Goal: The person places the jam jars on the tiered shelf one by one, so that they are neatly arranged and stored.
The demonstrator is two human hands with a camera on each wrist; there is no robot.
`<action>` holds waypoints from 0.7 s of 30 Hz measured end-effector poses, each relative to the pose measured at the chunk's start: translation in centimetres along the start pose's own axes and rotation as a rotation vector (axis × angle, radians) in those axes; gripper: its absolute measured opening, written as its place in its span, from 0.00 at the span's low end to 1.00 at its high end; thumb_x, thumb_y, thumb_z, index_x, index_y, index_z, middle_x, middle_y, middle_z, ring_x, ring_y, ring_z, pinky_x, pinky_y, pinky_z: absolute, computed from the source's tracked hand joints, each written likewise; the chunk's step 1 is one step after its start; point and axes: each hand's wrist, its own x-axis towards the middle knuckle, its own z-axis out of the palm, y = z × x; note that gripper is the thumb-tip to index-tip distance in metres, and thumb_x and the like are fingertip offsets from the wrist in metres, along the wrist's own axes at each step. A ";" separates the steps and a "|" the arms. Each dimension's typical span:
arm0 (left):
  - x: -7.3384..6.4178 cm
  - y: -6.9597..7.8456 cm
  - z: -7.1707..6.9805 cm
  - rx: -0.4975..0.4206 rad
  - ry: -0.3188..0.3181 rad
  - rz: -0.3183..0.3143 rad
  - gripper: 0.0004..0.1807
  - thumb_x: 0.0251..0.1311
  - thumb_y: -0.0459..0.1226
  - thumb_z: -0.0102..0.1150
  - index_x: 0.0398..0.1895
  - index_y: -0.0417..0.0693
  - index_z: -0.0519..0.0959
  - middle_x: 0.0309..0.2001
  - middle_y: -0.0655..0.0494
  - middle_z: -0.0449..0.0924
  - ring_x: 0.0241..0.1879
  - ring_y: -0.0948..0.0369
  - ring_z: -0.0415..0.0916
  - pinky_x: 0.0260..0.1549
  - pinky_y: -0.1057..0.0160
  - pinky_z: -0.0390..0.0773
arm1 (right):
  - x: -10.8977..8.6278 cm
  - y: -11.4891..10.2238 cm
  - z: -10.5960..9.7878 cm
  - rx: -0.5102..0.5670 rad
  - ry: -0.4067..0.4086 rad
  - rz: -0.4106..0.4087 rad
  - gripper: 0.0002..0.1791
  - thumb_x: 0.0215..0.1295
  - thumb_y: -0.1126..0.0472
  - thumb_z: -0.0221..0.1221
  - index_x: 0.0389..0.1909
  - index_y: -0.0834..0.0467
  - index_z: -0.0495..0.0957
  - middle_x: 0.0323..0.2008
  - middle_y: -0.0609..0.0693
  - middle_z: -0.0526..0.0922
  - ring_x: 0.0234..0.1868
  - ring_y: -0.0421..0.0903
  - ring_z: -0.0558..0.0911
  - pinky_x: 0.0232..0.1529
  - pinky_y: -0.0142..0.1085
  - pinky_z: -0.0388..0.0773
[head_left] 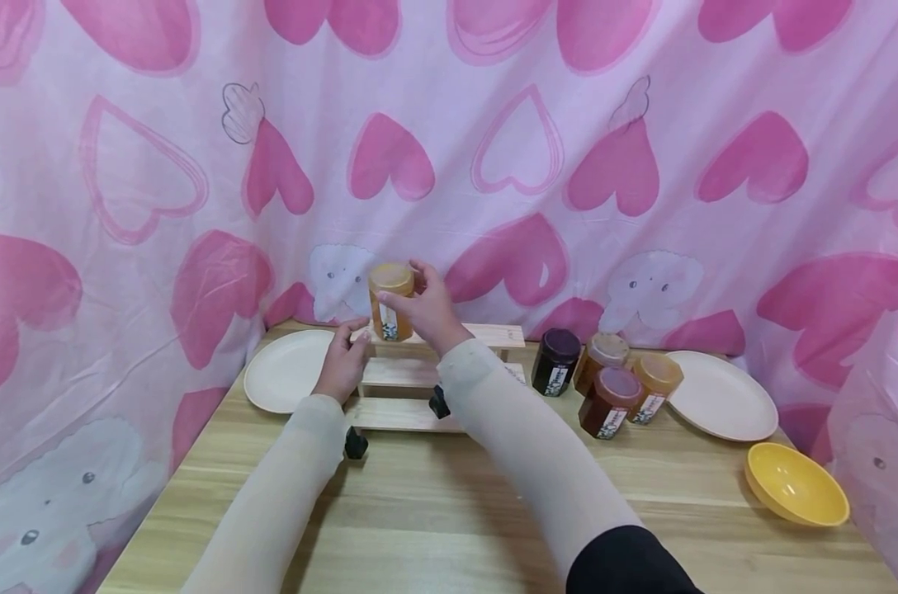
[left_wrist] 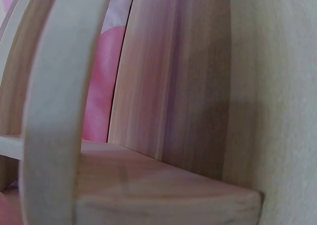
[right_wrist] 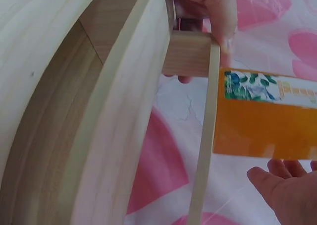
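My right hand (head_left: pixel 428 309) holds a jar of amber contents (head_left: pixel 394 318) with a yellow lid and a printed label, thumb across its front. The jar is upright at the left part of the top step of a wooden three-tier rack (head_left: pixel 486 334). In the right wrist view the amber jar's (right_wrist: pixel 262 128) base meets the top board, and right-hand fingers (right_wrist: pixel 285 185) lie along its side. My left hand (head_left: pixel 341 363) grips the rack's left end, its thumb (right_wrist: pixel 224 29) by the board's end. The left wrist view has only the rack's boards (left_wrist: pixel 163 178), close up.
Right of the rack stand several jars: a dark one (head_left: pixel 555 363), a brown one (head_left: pixel 605 355), a red one (head_left: pixel 610 400) and an amber one (head_left: pixel 655 384). White plates lie at left (head_left: pixel 289 371) and right (head_left: pixel 724 396). A yellow bowl (head_left: pixel 798 483) sits near the table's right edge.
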 end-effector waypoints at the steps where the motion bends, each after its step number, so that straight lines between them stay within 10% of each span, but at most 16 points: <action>1: 0.0 0.0 0.0 0.006 0.000 0.000 0.25 0.83 0.39 0.46 0.77 0.41 0.65 0.25 0.59 0.63 0.23 0.67 0.63 0.30 0.69 0.69 | -0.1 0.0 -0.3 -0.001 0.002 -0.001 0.51 0.63 0.51 0.76 0.82 0.52 0.60 0.72 0.55 0.71 0.72 0.54 0.73 0.72 0.47 0.72; 21: -0.1 0.1 0.6 0.010 0.015 0.001 0.23 0.83 0.38 0.46 0.76 0.44 0.67 0.24 0.61 0.65 0.24 0.67 0.65 0.31 0.68 0.71 | -5.0 1.0 -9.0 -0.065 -0.034 -0.093 0.42 0.66 0.53 0.74 0.77 0.52 0.66 0.68 0.52 0.77 0.73 0.51 0.74 0.75 0.52 0.67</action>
